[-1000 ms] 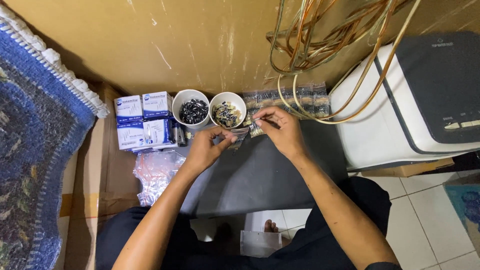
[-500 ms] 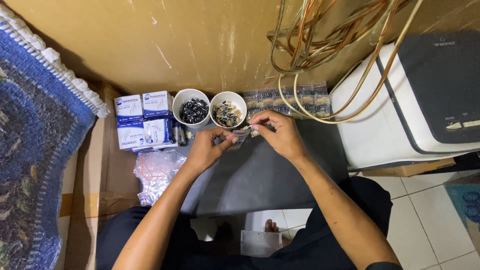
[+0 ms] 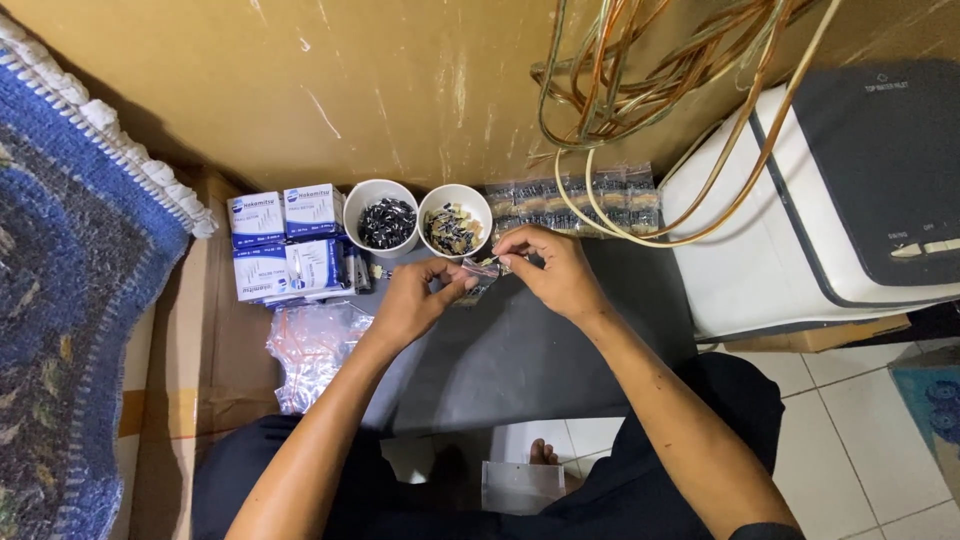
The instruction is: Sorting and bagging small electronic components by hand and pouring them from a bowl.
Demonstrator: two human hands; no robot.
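Both hands pinch one small clear packet over the grey mat.

Left hand (image 3: 415, 300) and right hand (image 3: 555, 270) meet, fingertips clamped on the small packet (image 3: 480, 268) between them, just in front of two white cups (image 3: 455, 205) of tiny dark parts. Blue-white boxes (image 3: 285, 240) sit left of the cups, a clear plastic bag (image 3: 310, 350) below them, coiled wire (image 3: 650, 90) above a white-grey appliance (image 3: 800, 200) on the right.

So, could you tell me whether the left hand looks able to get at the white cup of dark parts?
Probably yes: the left hand sits just below the white cup, with nothing between, though its fingers pinch a small packet.
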